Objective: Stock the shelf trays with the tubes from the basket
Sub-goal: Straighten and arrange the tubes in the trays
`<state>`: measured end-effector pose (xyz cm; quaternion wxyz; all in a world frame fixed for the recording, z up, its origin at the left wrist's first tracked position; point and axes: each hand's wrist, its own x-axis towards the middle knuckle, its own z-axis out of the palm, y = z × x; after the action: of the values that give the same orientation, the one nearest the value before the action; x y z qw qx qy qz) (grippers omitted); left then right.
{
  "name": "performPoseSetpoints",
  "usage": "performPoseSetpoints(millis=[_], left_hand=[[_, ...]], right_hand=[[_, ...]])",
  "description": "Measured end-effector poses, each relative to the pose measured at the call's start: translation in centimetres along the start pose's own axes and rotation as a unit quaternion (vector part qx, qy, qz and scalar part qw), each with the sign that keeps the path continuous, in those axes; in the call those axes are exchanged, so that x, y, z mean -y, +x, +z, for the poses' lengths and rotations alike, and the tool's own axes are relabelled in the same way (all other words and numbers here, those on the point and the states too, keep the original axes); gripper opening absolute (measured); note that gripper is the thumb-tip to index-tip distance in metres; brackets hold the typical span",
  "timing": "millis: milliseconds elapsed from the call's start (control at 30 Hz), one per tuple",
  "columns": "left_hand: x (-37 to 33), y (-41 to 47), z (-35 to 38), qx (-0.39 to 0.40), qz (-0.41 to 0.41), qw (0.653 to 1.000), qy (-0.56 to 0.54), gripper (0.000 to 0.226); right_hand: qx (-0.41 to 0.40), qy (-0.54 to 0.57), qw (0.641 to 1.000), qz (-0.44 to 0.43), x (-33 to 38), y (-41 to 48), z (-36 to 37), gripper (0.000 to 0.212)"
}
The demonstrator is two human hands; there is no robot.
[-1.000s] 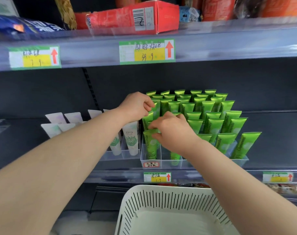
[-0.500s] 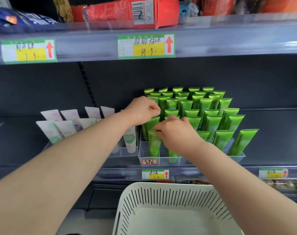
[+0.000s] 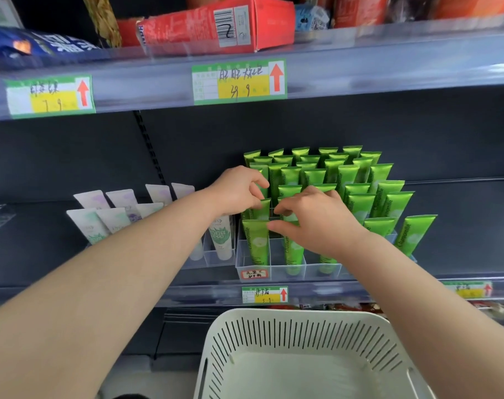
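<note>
Settling green tubes [image 3: 357, 174] into the clear tray [image 3: 311, 271], left hand [image 3: 236, 188] and right hand [image 3: 319, 220] each pinch a tube top; next, probably release, since the basket [image 3: 273, 315] looks empty.

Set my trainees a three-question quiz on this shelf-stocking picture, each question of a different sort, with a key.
1. True or false: the white tubes stand left of the green tubes.
2. The left hand and the right hand are both at: A) the green tubes B) the white tubes C) the red box above.
3. Fill in: the red arrows on the price labels point ___.
Key: 1 true; 2 A; 3 up.
</note>
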<state>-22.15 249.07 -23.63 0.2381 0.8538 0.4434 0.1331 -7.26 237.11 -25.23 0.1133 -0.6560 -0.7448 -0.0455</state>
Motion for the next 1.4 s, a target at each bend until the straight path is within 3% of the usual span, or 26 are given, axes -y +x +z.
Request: performPoseSetpoints(millis=[133, 233, 400, 567, 767, 1400], left_hand=[[0.1, 0.6, -0.9, -0.065, 0.004, 0.998, -0.027, 0.033], [0.6, 1.4, -0.8, -0.104, 0.013, 0.994, 0.028, 0.027], [1.2, 2.6, -0.2, -0.094, 0.010, 0.992, 0.087, 0.031], [1.4, 3.0, -0.4, -0.097, -0.017, 0.993, 0.063, 0.041], [0.7, 2.8, 0.3, -0.112, 0.015, 0.994, 0.009, 0.044], [-0.1, 2.7, -0.1, -0.100, 0.033, 0.994, -0.018, 0.037]], right_hand=[[0.001, -0.008, 1.000, 0.001, -0.1, 0.4, 0.1, 0.047], [-0.002, -0.003, 1.000, 0.004, -0.2, 0.7, 0.2, 0.047], [-0.014, 0.006, 1.000, 0.003, -0.5, 0.9, 0.0, 0.046], [-0.011, 0.003, 1.000, 0.003, -0.9, 1.0, 0.1, 0.046], [0.000, 0.018, 1.000, 0.008, -1.3, 0.6, 0.2, 0.050], [-0.014, 0.019, 1.000, 0.009, -1.2, 0.4, 0.2, 0.048]])
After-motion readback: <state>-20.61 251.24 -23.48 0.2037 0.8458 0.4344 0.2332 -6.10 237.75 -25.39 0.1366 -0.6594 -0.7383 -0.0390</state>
